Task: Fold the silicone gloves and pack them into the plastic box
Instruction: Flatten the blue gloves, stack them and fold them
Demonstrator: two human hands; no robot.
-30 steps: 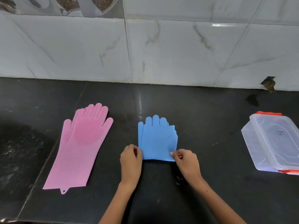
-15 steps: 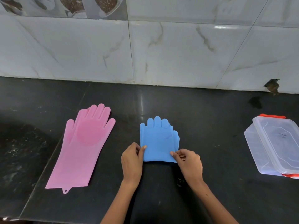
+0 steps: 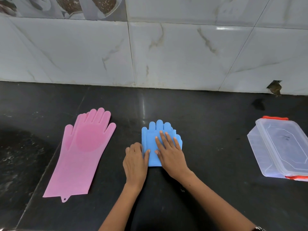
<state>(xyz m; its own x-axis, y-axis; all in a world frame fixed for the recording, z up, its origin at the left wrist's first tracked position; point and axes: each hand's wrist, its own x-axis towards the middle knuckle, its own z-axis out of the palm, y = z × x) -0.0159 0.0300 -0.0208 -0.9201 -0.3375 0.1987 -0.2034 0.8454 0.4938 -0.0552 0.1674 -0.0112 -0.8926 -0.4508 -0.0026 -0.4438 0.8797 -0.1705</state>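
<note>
A blue silicone glove (image 3: 150, 136) lies folded in half on the black counter (image 3: 208, 130), fingertips pointing to the wall. My right hand (image 3: 170, 151) lies flat on top of it with straight, spread fingers pressing it down. My left hand (image 3: 135, 160) holds the glove's near left corner, thumb on top of the fold and fingers curled at its edge. A pink silicone glove (image 3: 80, 157) lies unfolded and flat to the left. The clear plastic box (image 3: 281, 148) with orange clips stands at the right, its lid resting on it.
A marble-tiled wall (image 3: 166, 55) rises behind the counter. A seam in the counter runs diagonally just left of the pink glove. A dark stain (image 3: 258, 104) marks the counter near the wall at the right.
My right hand let go of the glove's near right corner and moved up onto the folded glove, now flat on it. My left hand stays at the left corner.
</note>
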